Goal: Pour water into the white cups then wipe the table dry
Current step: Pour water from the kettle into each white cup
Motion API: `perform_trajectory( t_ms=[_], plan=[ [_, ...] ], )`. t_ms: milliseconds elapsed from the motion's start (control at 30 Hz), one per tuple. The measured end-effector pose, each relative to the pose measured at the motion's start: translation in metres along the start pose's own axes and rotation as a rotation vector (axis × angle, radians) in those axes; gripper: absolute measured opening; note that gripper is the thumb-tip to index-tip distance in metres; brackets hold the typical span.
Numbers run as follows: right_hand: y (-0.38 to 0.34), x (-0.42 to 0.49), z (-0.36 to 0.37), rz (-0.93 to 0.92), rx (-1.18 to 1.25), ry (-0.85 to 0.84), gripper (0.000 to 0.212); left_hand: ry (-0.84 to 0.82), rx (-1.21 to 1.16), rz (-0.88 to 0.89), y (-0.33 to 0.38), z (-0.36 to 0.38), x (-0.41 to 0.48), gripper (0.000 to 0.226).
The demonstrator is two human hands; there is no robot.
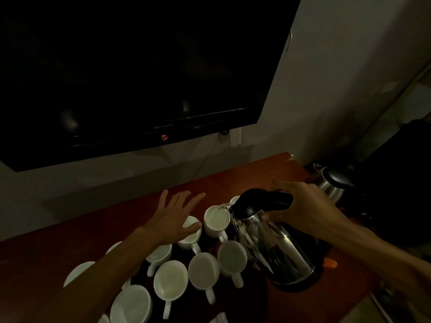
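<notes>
A thin stream of water (222, 207) runs from the spout of a polished steel kettle (275, 248) with a black lid into a white ceramic cup (215, 221), which looks nearly full. The kettle is tilted, with its spout down over that cup's right rim. The right hand (303, 206) grips the kettle's black handle (272, 201) from above, fingers curled round it.

The left hand (172, 217) holds nothing. Palm down, fingers straight and spread, it lies over a second white cup (190, 238) just left of the one under the spout. Whether it touches the rim I cannot tell.

More white cups (204, 271) stand packed close together nearer the person, most with their handles pointing toward the camera. The left forearm crosses above several of them. The rim of one further cup (234, 200) shows behind the kettle's lid.

The cups appear to stand on a dark tray (251, 297), which lies on a reddish-brown wooden bench (93, 224). A small orange object (331, 263), too dim to identify, lies just right of the kettle's base. At the bench's far right end stands a second steel kettle (333, 185) with a black lid.

Above the bench, a black flat television (140, 78) hangs on the pale wall (338, 89). Its screen is dark, and a small red light (164, 137) glows on its lower edge.
</notes>
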State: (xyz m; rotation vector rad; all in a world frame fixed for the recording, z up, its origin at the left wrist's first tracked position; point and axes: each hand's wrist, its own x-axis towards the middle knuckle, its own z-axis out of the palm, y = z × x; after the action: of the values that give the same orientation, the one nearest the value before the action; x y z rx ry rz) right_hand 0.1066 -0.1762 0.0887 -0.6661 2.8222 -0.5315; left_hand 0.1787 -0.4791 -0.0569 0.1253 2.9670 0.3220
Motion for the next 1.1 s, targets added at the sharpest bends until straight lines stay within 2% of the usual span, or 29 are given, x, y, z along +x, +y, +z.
perform_trajectory(
  t_ms=[733, 867, 1100],
  plan=[
    [-0.001, -0.006, -0.001, 0.004, -0.045, -0.027, 0.064, -0.023, -0.011, -0.016, 0.0, 0.007, -0.005, 0.079],
    [-0.001, -0.005, -0.001, -0.02, -0.033, -0.041, 0.058, -0.011, -0.013, -0.021, -0.005, 0.01, -0.005, 0.079],
    [0.002, 0.003, -0.002, -0.014, -0.066, -0.066, 0.065, -0.006, 0.005, -0.033, -0.011, 0.013, -0.005, 0.079]
  ],
)
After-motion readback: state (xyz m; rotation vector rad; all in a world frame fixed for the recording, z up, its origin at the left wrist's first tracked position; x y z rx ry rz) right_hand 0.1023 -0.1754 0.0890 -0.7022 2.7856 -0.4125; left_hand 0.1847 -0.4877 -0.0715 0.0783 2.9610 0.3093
